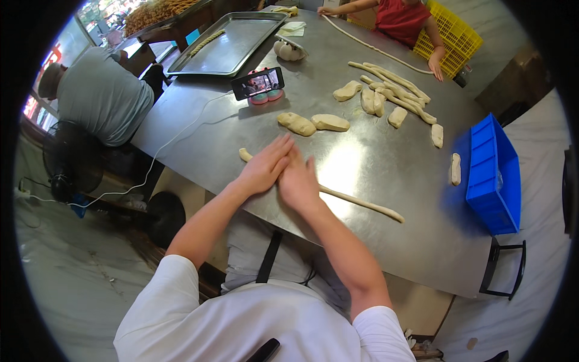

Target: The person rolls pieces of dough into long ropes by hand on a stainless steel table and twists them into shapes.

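My left hand (263, 165) and my right hand (297, 178) lie side by side, fingers touching, over the middle of a dough rope (362, 204) on a steel table. One end of the rope shows past my left hand, and a longer stretch runs off beyond my right. Both palms are hidden, but the hands look flat on the dough instead of gripping it. Just ahead are two thick dough pieces (330, 122). Farther back lie several short lumps (347, 91) and a loose heap of dough strips (398, 90).
A phone (258, 83) on a stand, its white cable (156, 156) trailing left, stands beyond my hands. A metal tray (233, 38) holds one twisted dough piece. At right is a blue crate (493, 181). A co-worker in red (401, 22) handles a long rope; another person (102, 95) sits left.
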{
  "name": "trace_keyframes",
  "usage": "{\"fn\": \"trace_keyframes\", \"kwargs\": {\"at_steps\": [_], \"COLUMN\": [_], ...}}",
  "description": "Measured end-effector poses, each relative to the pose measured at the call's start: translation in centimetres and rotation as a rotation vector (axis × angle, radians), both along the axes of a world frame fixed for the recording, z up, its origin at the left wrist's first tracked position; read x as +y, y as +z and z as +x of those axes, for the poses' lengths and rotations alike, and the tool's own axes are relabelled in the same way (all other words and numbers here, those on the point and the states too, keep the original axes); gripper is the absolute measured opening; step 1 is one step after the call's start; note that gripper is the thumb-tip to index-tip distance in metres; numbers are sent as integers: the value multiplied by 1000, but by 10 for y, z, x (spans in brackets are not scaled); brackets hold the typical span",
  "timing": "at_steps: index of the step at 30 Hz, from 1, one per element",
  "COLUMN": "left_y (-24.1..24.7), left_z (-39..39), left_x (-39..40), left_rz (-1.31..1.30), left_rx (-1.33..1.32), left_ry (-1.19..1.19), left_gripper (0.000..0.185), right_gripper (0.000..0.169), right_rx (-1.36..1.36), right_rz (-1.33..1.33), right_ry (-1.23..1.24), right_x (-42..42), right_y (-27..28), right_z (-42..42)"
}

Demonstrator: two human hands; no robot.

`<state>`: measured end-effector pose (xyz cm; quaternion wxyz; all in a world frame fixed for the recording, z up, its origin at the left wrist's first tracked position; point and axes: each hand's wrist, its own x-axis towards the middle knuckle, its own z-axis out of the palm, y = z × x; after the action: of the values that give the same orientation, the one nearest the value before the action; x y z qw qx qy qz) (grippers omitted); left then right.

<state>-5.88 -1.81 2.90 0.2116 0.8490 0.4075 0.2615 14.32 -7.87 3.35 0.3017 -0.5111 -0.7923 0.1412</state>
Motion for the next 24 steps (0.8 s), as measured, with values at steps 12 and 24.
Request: {"fn": "trace_keyframes", "kwargs": {"at_steps": [12,24], "left_y": [19,-12], "left_z": [-54,-118], "left_x": [-4,33], "left_rz": [73,93], "left_rx": [427,652], "left_ry": [217,305], "left_gripper": [65,65], "right_gripper": [61,67], "right_rx": [-433,-567], "right_rz": [-118,-417], "right_ry": [28,-86], "right_x": [-27,-95], "right_y": [19,41], "right_z": [42,146]}}
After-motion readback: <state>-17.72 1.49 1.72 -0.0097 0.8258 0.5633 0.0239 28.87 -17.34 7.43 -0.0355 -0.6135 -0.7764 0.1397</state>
